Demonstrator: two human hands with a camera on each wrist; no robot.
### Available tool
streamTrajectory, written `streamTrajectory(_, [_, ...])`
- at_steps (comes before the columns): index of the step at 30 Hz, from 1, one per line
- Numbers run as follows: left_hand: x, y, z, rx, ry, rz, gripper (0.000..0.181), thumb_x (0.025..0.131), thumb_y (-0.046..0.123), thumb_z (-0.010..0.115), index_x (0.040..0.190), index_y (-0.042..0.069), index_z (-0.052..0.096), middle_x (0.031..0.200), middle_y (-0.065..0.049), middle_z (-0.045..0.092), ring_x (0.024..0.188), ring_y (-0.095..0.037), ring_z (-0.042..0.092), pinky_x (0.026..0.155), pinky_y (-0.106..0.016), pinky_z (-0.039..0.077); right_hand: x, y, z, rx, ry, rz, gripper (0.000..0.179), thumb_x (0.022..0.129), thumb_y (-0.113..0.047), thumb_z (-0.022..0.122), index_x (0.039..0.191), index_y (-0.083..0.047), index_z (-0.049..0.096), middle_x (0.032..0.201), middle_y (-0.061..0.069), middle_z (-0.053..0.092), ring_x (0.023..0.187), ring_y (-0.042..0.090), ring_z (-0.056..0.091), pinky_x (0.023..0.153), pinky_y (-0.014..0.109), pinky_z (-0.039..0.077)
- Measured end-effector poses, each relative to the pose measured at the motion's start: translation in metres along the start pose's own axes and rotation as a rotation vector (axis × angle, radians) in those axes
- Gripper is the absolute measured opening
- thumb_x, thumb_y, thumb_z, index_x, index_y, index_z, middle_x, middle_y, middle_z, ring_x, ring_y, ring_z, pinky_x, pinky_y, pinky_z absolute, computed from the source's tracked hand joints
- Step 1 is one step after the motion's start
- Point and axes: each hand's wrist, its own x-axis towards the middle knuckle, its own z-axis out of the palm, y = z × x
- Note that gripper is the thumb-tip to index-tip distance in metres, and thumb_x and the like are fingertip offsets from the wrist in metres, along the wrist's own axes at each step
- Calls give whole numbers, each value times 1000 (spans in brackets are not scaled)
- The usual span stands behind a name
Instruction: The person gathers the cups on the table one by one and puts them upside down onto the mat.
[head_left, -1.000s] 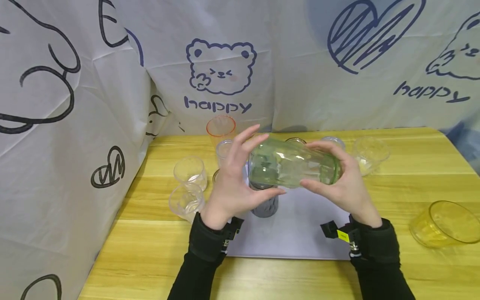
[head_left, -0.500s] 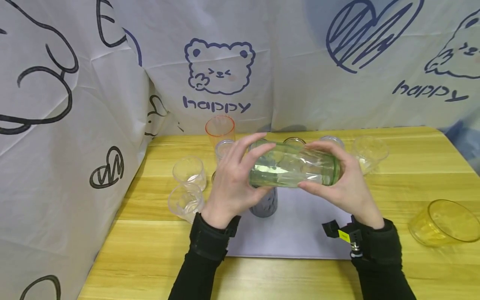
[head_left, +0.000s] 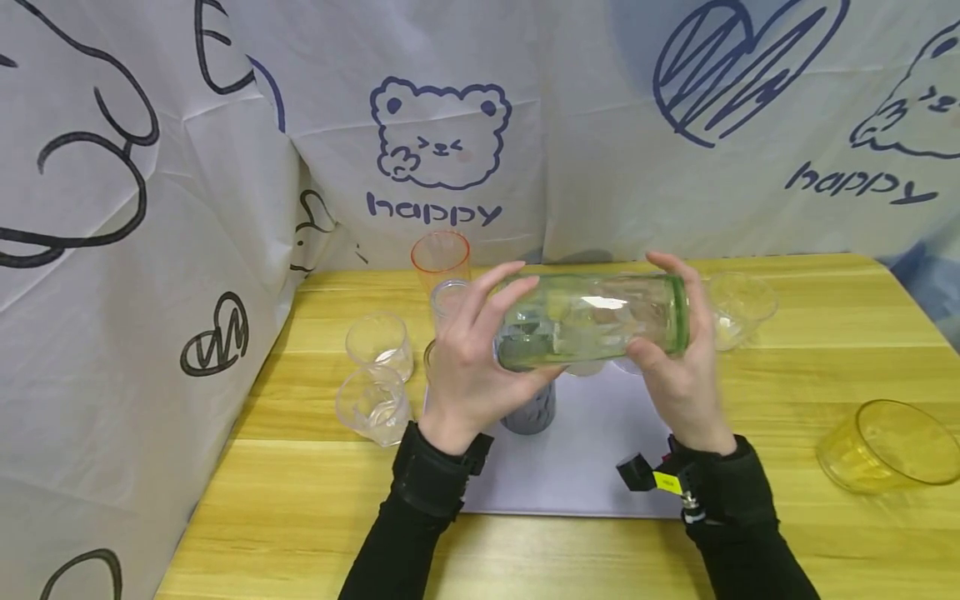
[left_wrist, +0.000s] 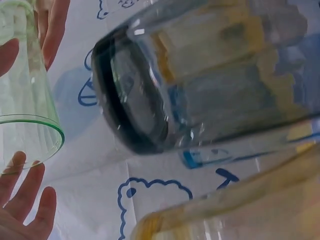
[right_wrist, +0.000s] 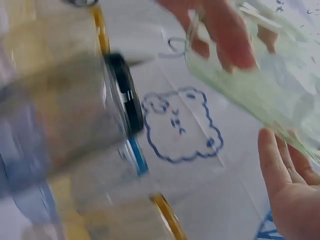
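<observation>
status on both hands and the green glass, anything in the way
Left hand, right hand gripping opposite ends. Green glass held sideways. Grey glass stands below, could hinder lowering.

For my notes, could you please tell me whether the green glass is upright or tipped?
Tipped onto its side: in the head view, the green glass spans sideways between the left hand and right hand.

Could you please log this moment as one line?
left hand, right hand: hold green glass sideways; grey glass: on pale mat; yellow glass: on table
</observation>
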Motion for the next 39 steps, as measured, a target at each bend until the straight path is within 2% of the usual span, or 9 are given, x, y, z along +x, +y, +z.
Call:
streamTrajectory(3, [-1,1,3,-21,8,-19,81,62,36,93,131,11,58,134,-13,62,118,-25,64,97,-36,56,0,5,3,136,-10,-1,70,87,-13,78,145,-9,39,133,10,54,122,23,57,105,31,54])
streamTrajectory(6, [-2,3,7,-43,14,-43,85,61,37,94,132,9,58,134,-14,62,120,-24,64,99,-33,56,-1,7,5,211,-10,42,71,87,-18,78,146,-13,38,137,9,52,127,24,56,110,32,50])
streamTrajectory(11, [-4,8,15,-79,1,-79,91,59,42,95,134,7,57,132,-12,64,121,-22,64,104,-30,53,-3,7,6,261,-37,101,72,87,-22,79,147,-18,39,143,7,53,134,23,52,114,33,46])
streamTrajectory(16, [-5,13,20,-129,-43,-117,96,58,42,96,136,6,53,133,-12,64,124,-21,63,108,-29,50,-1,7,8,279,-77,51,61,90,-16,74,144,-18,46,145,13,54,139,28,49,117,39,43])
streamTrajectory(20, [-5,16,20,-174,-104,-149,99,59,40,97,140,6,49,137,-12,62,125,-22,61,108,-31,50,1,5,10,269,-54,22,52,91,-11,70,139,-17,51,142,14,57,137,30,51,114,42,44])
streamTrajectory(25, [-5,16,17,-210,-215,-162,98,65,39,94,145,11,45,141,-8,57,127,-19,58,106,-30,51,1,1,7,238,-34,25,47,91,-6,65,136,-14,52,140,13,59,134,29,54,110,40,49])
streamTrajectory(32, [-4,13,10,-184,-328,-134,97,69,43,91,148,13,44,146,-5,56,132,-17,57,110,-30,49,2,-6,-1,191,-51,24,49,90,1,59,137,-11,52,137,14,62,131,30,58,107,39,51])
streamTrajectory(36, [-3,7,6,-171,-384,-105,97,70,44,91,149,13,44,146,-5,56,134,-18,56,113,-30,46,5,-9,-5,158,-93,-17,51,89,8,58,137,-6,51,134,15,64,129,31,59,109,39,48])
streamTrajectory(39, [-3,3,1,-134,-426,-107,92,71,43,91,147,13,48,145,-5,57,135,-18,54,115,-32,44,6,-12,-10,106,-122,-41,52,88,10,60,137,-4,51,134,16,65,129,30,59,111,39,46])
